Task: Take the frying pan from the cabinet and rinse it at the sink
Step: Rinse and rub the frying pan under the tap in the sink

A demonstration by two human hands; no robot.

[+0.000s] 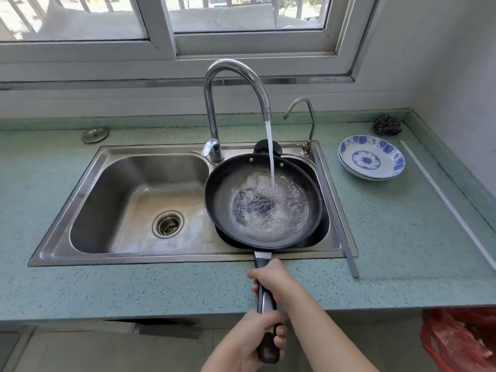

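Frying pan (263, 202): black, round, held level over the right basin of the sink (88, 200); its far rim lies just below the tap base, and its bowl covers most of the basin opening.
Pan handle (265, 299): dark with a metal band, extends toward the camera across the front counter edge.
Right hand (271, 277): wrapped around the handle near the pan end, fingers curled under it.
Left hand (257, 334): wrapped around the handle's near end, thumb on top and fingertips visible at the right side.
Tap (233, 84): tall chrome gooseneck, mounted between the basins, outlet swung over the pan.
Water stream (271, 154): running; falls from the outlet into the far-right part of the pan and spreads as a foamy pool over the base.
Left basin: holds no dishes; strainer drain (167, 224) at its centre.
Small tap (303, 122): thin chrome spout at the sink's right rear corner.
Plates (371, 158): two blue-and-white, stacked on the green counter (161, 285), right of the sink.
Steel scourer (387, 125): behind the plates, near the wall.
Round metal lid (95, 135): on the counter, behind the sink's left corner.
Red plastic bag (461, 342): below the counter edge, lower right.
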